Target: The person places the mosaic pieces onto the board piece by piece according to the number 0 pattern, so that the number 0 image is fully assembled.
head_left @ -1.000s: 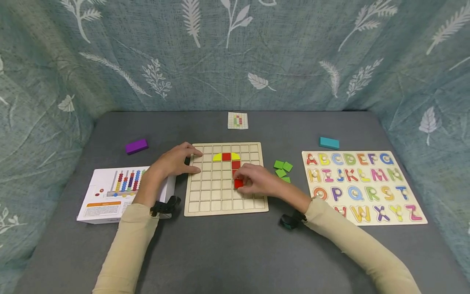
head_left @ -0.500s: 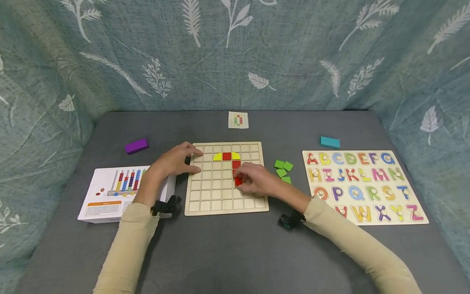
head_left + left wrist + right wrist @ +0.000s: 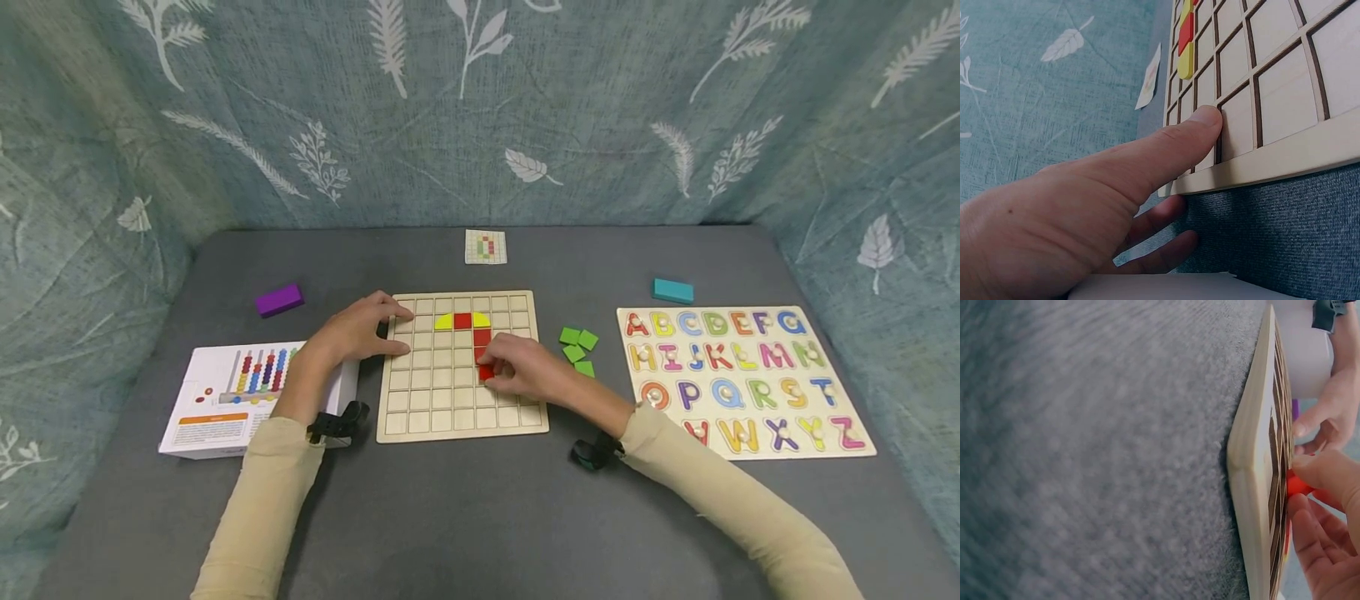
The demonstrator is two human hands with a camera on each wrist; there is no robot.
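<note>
A grey table [image 3: 457, 508] bears four green tiles [image 3: 573, 352], the right grip [image 3: 522, 367] pinching one red tile [image 3: 486, 374], the left grip [image 3: 357, 328] relaxed

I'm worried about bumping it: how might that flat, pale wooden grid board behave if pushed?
The wooden grid board is probably stiff, given its straight edges. Lying flat and low, it would likely slide rather than tip.
</note>
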